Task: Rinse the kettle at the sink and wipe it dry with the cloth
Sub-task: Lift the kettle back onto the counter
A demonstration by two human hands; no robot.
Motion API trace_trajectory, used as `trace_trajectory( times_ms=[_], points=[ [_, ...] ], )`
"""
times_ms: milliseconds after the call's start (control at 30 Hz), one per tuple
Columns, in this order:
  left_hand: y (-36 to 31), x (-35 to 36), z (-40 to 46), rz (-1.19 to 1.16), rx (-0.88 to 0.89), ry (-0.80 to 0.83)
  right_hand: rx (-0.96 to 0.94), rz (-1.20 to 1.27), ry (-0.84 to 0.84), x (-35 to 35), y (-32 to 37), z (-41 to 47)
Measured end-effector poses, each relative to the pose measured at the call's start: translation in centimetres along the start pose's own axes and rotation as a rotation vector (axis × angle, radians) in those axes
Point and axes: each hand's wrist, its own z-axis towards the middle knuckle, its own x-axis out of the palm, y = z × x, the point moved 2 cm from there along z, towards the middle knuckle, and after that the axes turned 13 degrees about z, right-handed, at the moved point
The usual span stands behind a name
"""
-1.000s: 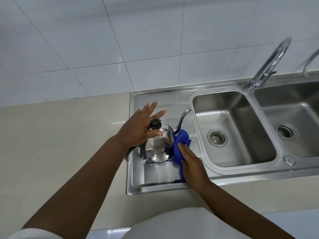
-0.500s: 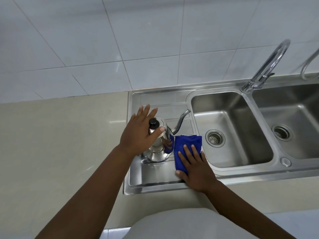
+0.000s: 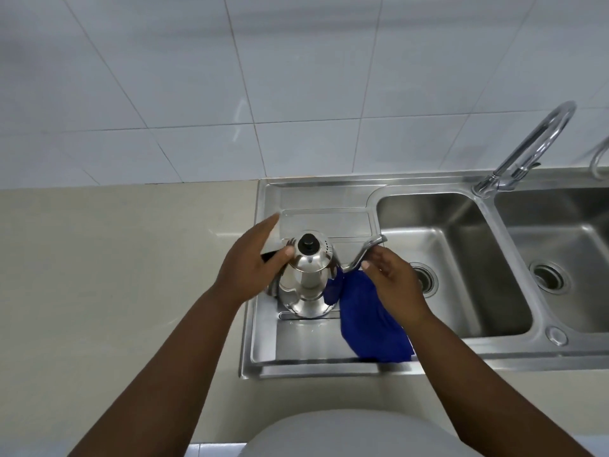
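A shiny steel gooseneck kettle (image 3: 308,282) with a black lid knob stands upright on the sink's drainboard (image 3: 306,344). My left hand (image 3: 250,265) holds it from the left over the black handle, thumb pressed by the lid, fingers stretched out. My right hand (image 3: 392,278) is at the thin spout (image 3: 362,255), thumb and fingertips pinched around its bend. A blue cloth (image 3: 372,324) lies on the drainboard right of the kettle, running from the kettle's side to the front rim. Part of it is under my right palm; I cannot tell whether the palm touches it.
Two steel basins sit to the right, the near one (image 3: 461,225) with its drain beside my right hand. A curved tap (image 3: 534,143) rises between the basins. Beige counter (image 3: 115,275) spreads to the left, and a white tiled wall stands behind.
My right hand has lifted off the flattened cloth and gone up to the spout. My left hand has slid from the lid to the kettle's left side. The cloth stays on the drainboard.
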Motion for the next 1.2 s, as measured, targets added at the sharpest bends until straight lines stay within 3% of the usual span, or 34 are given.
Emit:
trace_trajectory(
  times_ms=[133, 267, 400, 567, 967, 1200],
  points=[
    [4.6, -0.1, -3.5, -0.112, -0.169, 0.101, -0.026, 0.021, 0.004, -0.1, 0.2, 0.8],
    [6.0, 0.6, -4.7, -0.162, -0.248, 0.076, -0.031, 0.061, 0.04, 0.0, 0.6, 1.4],
    [6.0, 0.4, -4.5, -0.225, -0.267, 0.05, -0.022, 0.157, 0.06, 0.4, 1.7, 1.6],
    [6.7, -2.8, -4.7, -0.296, -0.265, 0.012, -0.09, 0.103, 0.135, 1.7, 4.4, 1.7],
    [14.3, -13.3, -7.7, -0.157, -0.392, -0.111, -0.061, 0.194, 0.379, 14.2, 6.2, 1.9],
    [19.3, -15.2, -9.4, -0.092, -0.548, -0.119, -0.047, 0.174, 0.411, 20.9, 4.5, 1.2]
  ],
)
